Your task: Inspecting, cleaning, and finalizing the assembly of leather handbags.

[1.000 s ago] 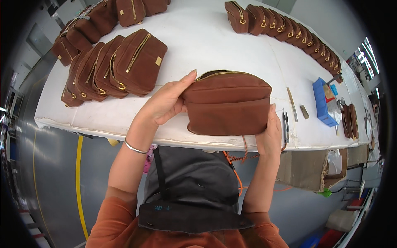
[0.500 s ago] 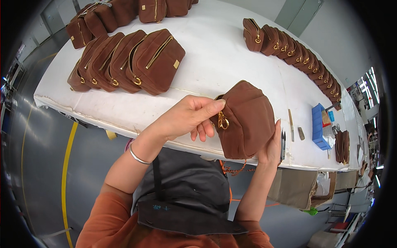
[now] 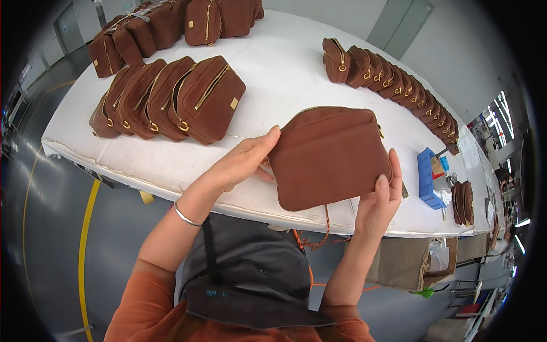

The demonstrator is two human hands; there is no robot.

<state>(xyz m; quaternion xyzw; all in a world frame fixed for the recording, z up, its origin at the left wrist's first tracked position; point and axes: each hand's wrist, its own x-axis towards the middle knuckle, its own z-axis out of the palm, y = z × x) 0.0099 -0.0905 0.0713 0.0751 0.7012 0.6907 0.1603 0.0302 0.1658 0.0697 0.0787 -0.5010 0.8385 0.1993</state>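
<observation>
Between my two hands I hold up a brown zip bag (image 3: pixel 330 162) above the near edge of the table, a broad flat face toward me. A bit of gold hardware shows at its upper right corner. My left hand (image 3: pixel 245 159) grips the left side, thumb along the edge and the other fingers partly hidden behind. At the lower right corner my right hand (image 3: pixel 380 199) is closed on the bag, with thumb and fingertips on its face and edge. To the left stands a row of similar brown bags (image 3: pixel 208 100) with gold zips and rings.
A long curved row of brown bags (image 3: pixel 393 80) stands along the far right of the white table (image 3: pixel 279 68). More bags (image 3: pixel 154 28) are at the back left. A blue bin (image 3: pixel 426 176) with small items sits at right, beside small brown pieces (image 3: pixel 463 202). Cardboard boxes (image 3: pixel 399 262) stand below.
The bag has been turned so that its broad flat face shows instead of its side with the gold clasp. My left hand has shifted from the clasp to the left edge.
</observation>
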